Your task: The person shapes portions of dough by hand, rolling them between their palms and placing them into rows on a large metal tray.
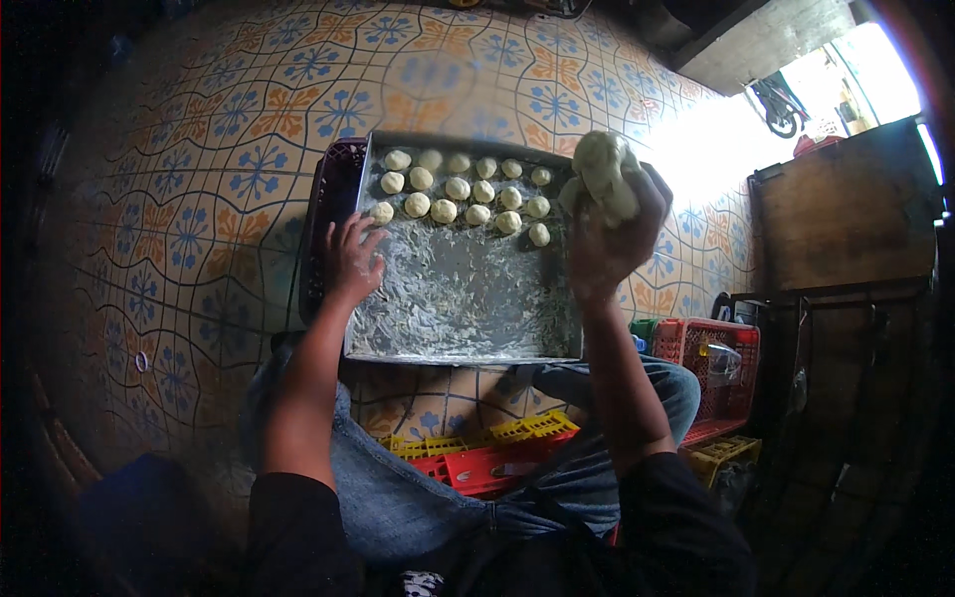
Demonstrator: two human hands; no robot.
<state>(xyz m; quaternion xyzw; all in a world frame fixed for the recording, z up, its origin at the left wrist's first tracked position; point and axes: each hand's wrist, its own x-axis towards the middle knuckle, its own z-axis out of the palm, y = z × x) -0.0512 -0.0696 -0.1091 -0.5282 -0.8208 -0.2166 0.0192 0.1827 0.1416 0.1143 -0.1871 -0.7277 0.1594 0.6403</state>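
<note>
A lump of pale dough (605,171) bulges out of my right hand (619,239), which is closed around it above the right side of the tray. My left hand (355,261) is at the tray's left edge, fingers apart and holding nothing. Its fingertips are close beside a small dough ball (381,213); I cannot tell whether they touch. Below me lies a rectangular metal tray (458,298), its bottom smeared with whitish flour or dough. Several round dough balls (458,189) sit in rows along its far half.
A dark crate (343,174) shows under the tray's left side. To the right stands a red plastic crate (721,388) with a clear bottle in it. Red and yellow crate parts (487,458) lie between my legs. Patterned tiles (259,169) cover the floor; a wooden panel (846,209) stands at right.
</note>
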